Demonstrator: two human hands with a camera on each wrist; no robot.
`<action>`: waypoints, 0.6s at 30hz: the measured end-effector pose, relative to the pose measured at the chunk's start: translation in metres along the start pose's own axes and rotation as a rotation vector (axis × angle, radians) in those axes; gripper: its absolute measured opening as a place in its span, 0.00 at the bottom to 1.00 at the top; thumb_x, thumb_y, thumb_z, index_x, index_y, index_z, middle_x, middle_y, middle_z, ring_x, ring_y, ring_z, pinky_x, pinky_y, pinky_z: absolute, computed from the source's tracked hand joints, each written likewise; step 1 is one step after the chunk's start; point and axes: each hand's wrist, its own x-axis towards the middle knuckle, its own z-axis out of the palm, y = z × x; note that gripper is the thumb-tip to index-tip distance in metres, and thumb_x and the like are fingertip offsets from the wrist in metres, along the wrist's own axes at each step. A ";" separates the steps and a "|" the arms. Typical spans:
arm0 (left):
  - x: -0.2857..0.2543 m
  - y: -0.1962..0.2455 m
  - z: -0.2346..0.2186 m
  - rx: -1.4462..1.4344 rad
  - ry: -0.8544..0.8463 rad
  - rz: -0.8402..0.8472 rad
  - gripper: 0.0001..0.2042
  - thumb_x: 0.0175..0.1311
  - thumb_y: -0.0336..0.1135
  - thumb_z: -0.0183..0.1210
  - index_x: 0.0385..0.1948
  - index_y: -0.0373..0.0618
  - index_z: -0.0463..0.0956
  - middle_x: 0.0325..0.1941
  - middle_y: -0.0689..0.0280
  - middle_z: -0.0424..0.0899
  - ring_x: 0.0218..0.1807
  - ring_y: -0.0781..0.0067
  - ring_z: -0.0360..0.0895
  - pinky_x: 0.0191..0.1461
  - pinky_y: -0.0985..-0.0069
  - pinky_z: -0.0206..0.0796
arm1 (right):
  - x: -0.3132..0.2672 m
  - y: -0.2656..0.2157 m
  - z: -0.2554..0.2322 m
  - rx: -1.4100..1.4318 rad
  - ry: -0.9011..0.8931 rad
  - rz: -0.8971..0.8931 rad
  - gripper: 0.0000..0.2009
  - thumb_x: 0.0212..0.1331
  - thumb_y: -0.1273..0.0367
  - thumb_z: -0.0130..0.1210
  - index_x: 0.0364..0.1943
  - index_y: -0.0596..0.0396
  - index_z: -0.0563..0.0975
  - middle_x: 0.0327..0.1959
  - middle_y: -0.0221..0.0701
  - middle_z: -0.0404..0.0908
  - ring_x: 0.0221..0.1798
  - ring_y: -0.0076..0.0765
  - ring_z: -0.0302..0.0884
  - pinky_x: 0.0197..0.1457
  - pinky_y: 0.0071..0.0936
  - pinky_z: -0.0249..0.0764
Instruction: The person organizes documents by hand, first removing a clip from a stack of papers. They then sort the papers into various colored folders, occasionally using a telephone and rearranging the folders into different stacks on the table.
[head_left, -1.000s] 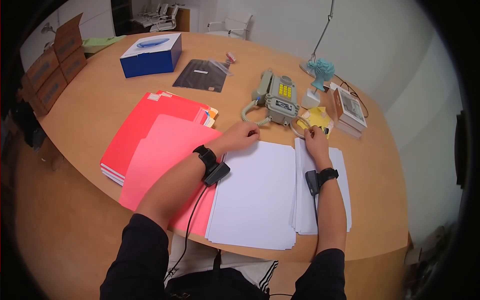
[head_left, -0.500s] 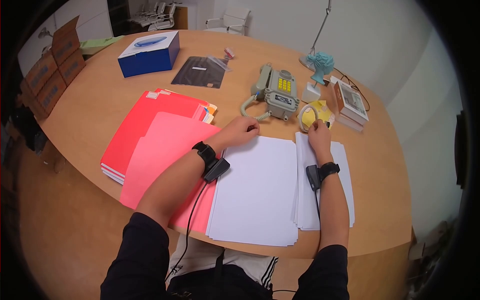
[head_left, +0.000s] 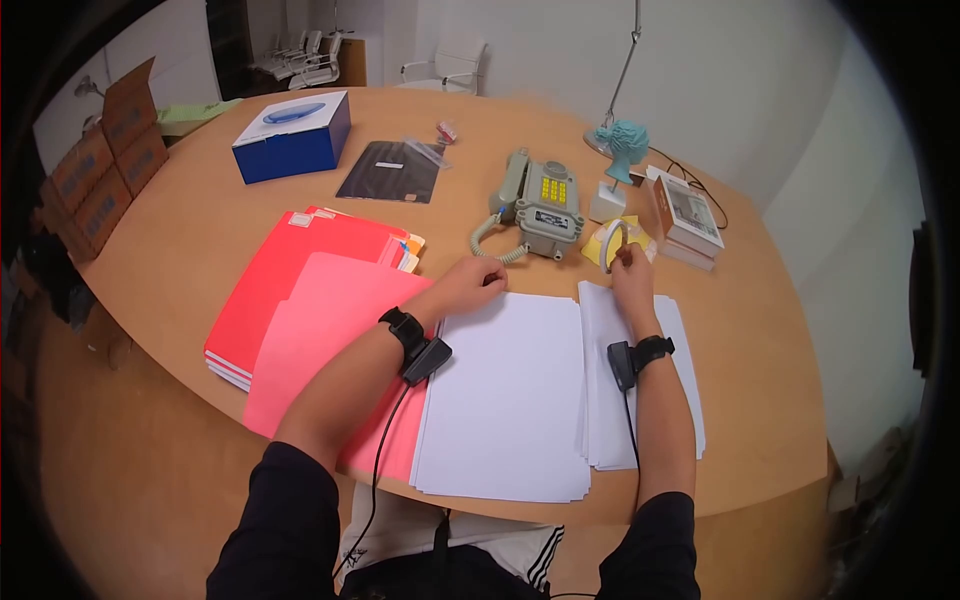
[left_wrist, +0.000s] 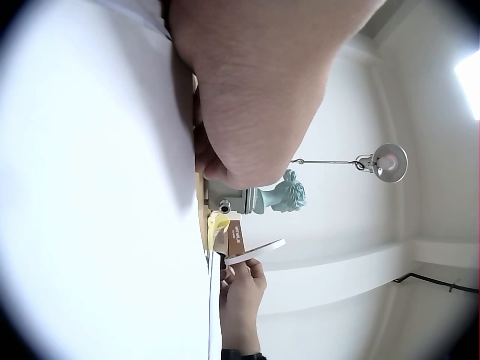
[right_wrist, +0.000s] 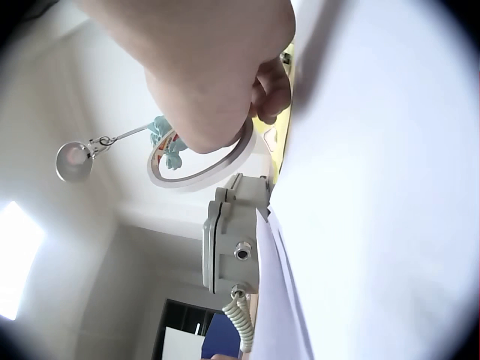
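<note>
Showing one table (head_left: pixel 760 400), biggest thing here. Cardboard boxes (head_left: pixel 85 165) stacked at its left side, one flap up, exact count unclear, insides not visible. Two stacks of white paper, left stack (head_left: pixel 505 400) and right stack (head_left: pixel 606 400), side by side in front of person. One pink folder (head_left: pixel 330 310), partly over red folders (head_left: pixel 290 265); red ones piled, count unclear, papers sticking out at edges. One blue-and-white box (head_left: pixel 290 150), contents hidden. One dark sheet (head_left: pixel 385 170) near it. One grey phone (head_left: pixel 550 205), coiled cord on its left, beyond left stack. Books (head_left: pixel 690 220) piled at far right, at least two. One lamp (left_wrist: pixel 390 163), one teal bust (head_left: pixel 625 150) on one white block (head_left: pixel 608 202). One yellow item (head_left: pixel 640 232) lies between phone and books. One white ring (right_wrist: pixel 187 182), tilted up off the table, by the yellow item, just beyond right stack. Right hand (head_left: pixel 632 280) has it in a narrow pinch, thumb and fingers at its rim. Left hand (head_left: pixel 470 285) rests at top left corner of left stack, fingers curled; can't tell if it pinches paper. Smallest: one red-and-white item (head_left: pixel 446 132) by the dark sheet.
</note>
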 end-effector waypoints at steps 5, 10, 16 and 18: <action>0.001 0.003 -0.001 0.015 -0.011 0.007 0.06 0.63 0.31 0.57 0.33 0.37 0.79 0.28 0.64 0.83 0.31 0.75 0.77 0.37 0.74 0.69 | 0.004 -0.049 -0.019 0.181 -0.316 -0.043 0.06 0.57 0.73 0.54 0.36 0.61 0.75 0.29 0.36 0.80 0.31 0.32 0.78 0.37 0.28 0.73; 0.006 0.017 -0.009 -0.017 0.000 -0.080 0.12 0.70 0.38 0.51 0.37 0.38 0.79 0.30 0.64 0.83 0.33 0.75 0.77 0.39 0.74 0.68 | -0.014 -0.111 -0.025 0.236 -0.585 -0.182 0.04 0.57 0.74 0.54 0.34 0.60 0.74 0.28 0.34 0.78 0.30 0.31 0.76 0.36 0.29 0.73; 0.006 0.040 -0.007 -0.396 -0.002 0.041 0.21 0.78 0.46 0.41 0.43 0.36 0.78 0.36 0.64 0.83 0.40 0.74 0.77 0.48 0.74 0.68 | -0.031 -0.126 0.003 0.209 -0.579 -0.318 0.04 0.60 0.75 0.54 0.37 0.57 0.73 0.27 0.30 0.76 0.28 0.24 0.74 0.32 0.26 0.71; 0.007 0.039 -0.005 -0.469 -0.028 0.022 0.22 0.78 0.47 0.41 0.42 0.36 0.78 0.36 0.64 0.83 0.40 0.74 0.77 0.49 0.74 0.68 | -0.035 -0.123 0.011 0.205 -0.592 -0.327 0.07 0.57 0.73 0.52 0.38 0.59 0.74 0.37 0.42 0.76 0.40 0.51 0.77 0.44 0.38 0.74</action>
